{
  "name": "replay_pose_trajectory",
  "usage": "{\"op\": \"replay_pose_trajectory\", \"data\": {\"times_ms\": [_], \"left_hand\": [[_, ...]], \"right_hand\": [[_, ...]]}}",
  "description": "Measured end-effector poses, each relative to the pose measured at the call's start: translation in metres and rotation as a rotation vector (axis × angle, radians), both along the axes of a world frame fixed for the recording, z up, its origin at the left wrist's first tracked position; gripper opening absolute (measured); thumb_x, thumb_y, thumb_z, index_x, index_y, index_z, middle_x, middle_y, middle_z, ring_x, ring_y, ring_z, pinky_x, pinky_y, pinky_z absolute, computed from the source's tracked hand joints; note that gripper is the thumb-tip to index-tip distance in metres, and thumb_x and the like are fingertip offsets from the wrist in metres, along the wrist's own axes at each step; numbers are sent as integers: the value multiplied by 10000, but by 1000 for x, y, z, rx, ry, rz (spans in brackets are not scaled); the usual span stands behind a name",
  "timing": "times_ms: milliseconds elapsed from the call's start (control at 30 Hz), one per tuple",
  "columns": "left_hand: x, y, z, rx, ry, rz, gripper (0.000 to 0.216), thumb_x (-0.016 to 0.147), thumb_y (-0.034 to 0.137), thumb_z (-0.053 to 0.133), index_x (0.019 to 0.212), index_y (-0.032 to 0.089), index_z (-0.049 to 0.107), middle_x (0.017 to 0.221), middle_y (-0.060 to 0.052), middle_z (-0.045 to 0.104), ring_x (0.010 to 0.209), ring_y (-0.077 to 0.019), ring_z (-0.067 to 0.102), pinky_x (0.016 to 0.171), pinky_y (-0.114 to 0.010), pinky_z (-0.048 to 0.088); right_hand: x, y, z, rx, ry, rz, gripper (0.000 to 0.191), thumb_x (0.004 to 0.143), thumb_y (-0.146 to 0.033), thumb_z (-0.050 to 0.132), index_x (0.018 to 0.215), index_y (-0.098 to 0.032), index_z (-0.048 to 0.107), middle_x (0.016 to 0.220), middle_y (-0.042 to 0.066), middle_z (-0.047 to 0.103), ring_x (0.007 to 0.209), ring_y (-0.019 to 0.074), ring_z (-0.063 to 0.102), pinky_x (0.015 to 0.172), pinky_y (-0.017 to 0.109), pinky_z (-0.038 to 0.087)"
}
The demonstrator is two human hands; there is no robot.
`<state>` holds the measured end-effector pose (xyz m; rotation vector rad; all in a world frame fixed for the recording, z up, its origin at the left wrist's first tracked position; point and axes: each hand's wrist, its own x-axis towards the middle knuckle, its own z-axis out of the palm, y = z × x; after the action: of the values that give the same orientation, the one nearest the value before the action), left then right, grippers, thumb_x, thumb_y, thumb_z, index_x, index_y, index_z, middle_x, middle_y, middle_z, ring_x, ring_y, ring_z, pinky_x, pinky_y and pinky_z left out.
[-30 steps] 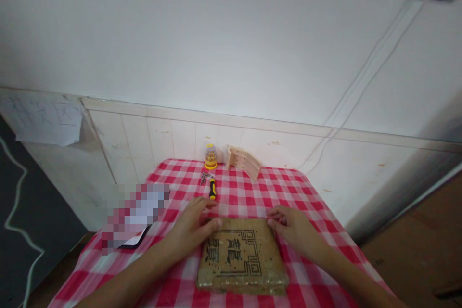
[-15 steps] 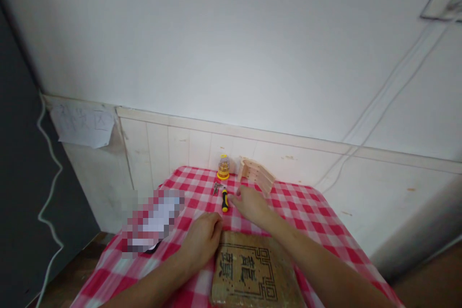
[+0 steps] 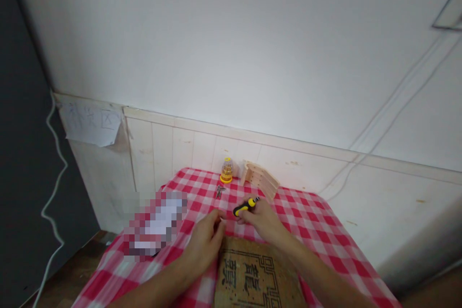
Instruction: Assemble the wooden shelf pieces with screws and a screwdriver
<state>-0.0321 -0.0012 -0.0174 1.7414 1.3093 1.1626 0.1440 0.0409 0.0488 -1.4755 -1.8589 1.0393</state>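
Observation:
My right hand (image 3: 260,217) is closed round a small yellow and black screwdriver (image 3: 245,206) and holds it just above the red and white checked tablecloth (image 3: 299,221). My left hand (image 3: 206,243) rests at the far left corner of a flat wooden board (image 3: 252,274) with dark engraved characters, fingers curled; whether anything is pinched in them I cannot make out. The board lies flat in front of me, cut off by the bottom edge.
At the table's far edge stand a yellow domed bit holder (image 3: 226,171), a few loose screws (image 3: 219,189) and a stack of curved wooden pieces (image 3: 262,181). A blurred-out patch (image 3: 155,224) covers something at the left. A white panelled wall (image 3: 173,144) is close behind.
My right hand left the board's right corner, reached forward to the screwdriver and lifted it off the cloth. My left hand stayed by the board's corner. The view shifted to the left.

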Motion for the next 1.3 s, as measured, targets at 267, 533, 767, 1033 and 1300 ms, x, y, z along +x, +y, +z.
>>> {"op": "replay_pose_trajectory", "data": {"times_ms": [267, 533, 767, 1033, 1300], "left_hand": [[3, -15, 9, 114, -148, -164, 300, 1028, 379, 459, 1190, 185, 622, 1026, -90, 724, 940, -232, 672, 828, -336, 497], [6, -7, -3, 41, -75, 24, 195, 1010, 334, 463, 912, 201, 568, 826, -34, 658, 733, -198, 608, 654, -292, 424], [4, -11, -1, 106, -93, 29, 186, 1011, 300, 436, 932, 207, 576, 895, -57, 669, 822, -217, 617, 728, -307, 442], [-9, 8, 28, -84, 149, 113, 142, 924, 216, 470, 832, 191, 575, 819, -65, 698, 769, -225, 641, 669, -298, 420], [-25, 46, 113, -101, 886, 36, 208, 872, 163, 552, 841, 158, 757, 977, -174, 772, 954, -312, 711, 805, -351, 494]], "right_hand": [[9, -52, 4, 36, 483, 186, 88, 879, -301, 668, 893, -216, 649, 806, 27, 733, 773, 192, 712, 792, 344, 569], [-16, 10, -7, 73, -328, 21, 173, 916, -186, 647, 750, -141, 658, 692, 25, 677, 677, 172, 661, 563, 244, 433], [-65, 53, -24, 35, -559, 197, 297, 992, -351, 670, 1217, -159, 652, 1203, 73, 686, 997, 223, 701, 847, 414, 608], [-32, 54, -12, 213, -529, 77, 212, 964, -251, 639, 782, -147, 669, 737, 18, 693, 686, 160, 659, 593, 253, 462], [22, 10, -26, 486, -501, -13, 147, 973, -233, 520, 985, -153, 643, 897, 101, 721, 811, 232, 659, 658, 293, 395]]}}
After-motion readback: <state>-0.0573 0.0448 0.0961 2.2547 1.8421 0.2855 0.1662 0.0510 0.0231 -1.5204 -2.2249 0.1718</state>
